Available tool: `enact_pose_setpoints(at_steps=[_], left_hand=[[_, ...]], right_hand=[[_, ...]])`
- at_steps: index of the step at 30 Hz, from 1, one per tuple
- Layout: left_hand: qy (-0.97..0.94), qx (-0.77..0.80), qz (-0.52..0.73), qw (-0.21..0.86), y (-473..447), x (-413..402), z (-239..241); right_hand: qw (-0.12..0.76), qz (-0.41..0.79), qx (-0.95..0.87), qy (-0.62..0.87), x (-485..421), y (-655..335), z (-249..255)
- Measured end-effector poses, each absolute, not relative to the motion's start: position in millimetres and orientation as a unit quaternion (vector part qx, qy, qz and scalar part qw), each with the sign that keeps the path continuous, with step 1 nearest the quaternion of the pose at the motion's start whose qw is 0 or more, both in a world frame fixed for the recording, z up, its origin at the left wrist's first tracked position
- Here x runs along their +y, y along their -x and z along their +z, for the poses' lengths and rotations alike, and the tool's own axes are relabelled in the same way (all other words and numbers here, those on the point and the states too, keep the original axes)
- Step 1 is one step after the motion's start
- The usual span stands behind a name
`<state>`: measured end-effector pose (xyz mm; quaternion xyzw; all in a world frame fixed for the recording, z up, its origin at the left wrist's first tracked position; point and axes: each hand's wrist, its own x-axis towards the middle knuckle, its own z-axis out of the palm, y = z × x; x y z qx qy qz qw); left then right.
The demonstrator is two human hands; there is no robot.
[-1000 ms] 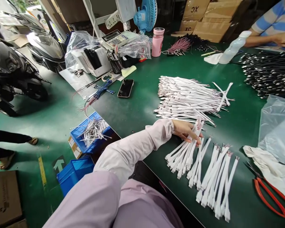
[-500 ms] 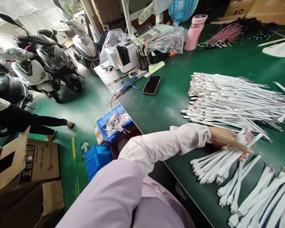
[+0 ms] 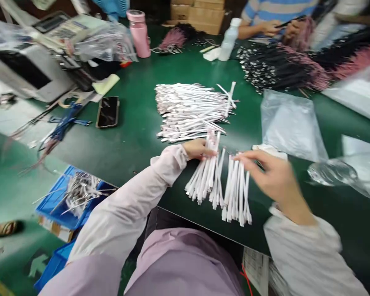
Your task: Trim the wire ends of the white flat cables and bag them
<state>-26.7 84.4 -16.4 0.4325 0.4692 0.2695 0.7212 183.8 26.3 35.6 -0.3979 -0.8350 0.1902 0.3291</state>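
My left hand [image 3: 200, 149] is closed around a bunch of short flat white cables [image 3: 202, 181], gripping near their bare wire ends. The connector ends fan out toward the table's near edge. My right hand [image 3: 273, 176], slightly blurred, has thumb and forefinger pinched at the upper ends of a second group of white cables [image 3: 234, 191] just to the right. Beyond both hands lies a large pile of similar white cables [image 3: 191, 109], a few lying crosswise at its right end.
A phone [image 3: 107, 112], a pink bottle [image 3: 138, 35] and a pale bottle [image 3: 230, 40] stand or lie on the green table [image 3: 135, 144]. Black cables [image 3: 274, 68] and plastic bags [image 3: 291, 123] occupy the right. Across sits a person in a striped shirt [image 3: 277, 12]. A blue bin [image 3: 58, 205] holds white scraps.
The view has swung to the right. My right hand has come into sight at the right-hand cable group. My left hand still grips its bunch of cables.
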Motion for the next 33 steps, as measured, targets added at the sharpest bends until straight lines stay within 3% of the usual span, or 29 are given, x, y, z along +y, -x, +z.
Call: enact_pose_setpoints(at_steps=[7,13,17,20,25,33], left_hand=[[-0.425,0.470,0.266,0.727,26,86,-10],[-0.405,0.483,0.253,0.734,25,85,-4],[-0.420,0.484,0.252,0.725,17,79,-4],[-0.446,0.478,0.260,0.710,7,72,-7],[-0.510,0.458,0.255,0.682,-4,63,-10],[-0.493,0.461,0.273,0.685,-6,60,-9]], right_hand=[[0.296,0.194,-0.861,0.366,42,-169,-18],[0.223,0.182,-0.899,0.330,44,-181,-18],[0.312,0.211,-0.817,0.436,44,-186,-13],[0.398,0.338,-0.687,0.506,44,-182,-14],[0.462,0.499,-0.536,0.501,51,-172,-20],[0.519,0.500,-0.521,0.456,52,-171,-17]])
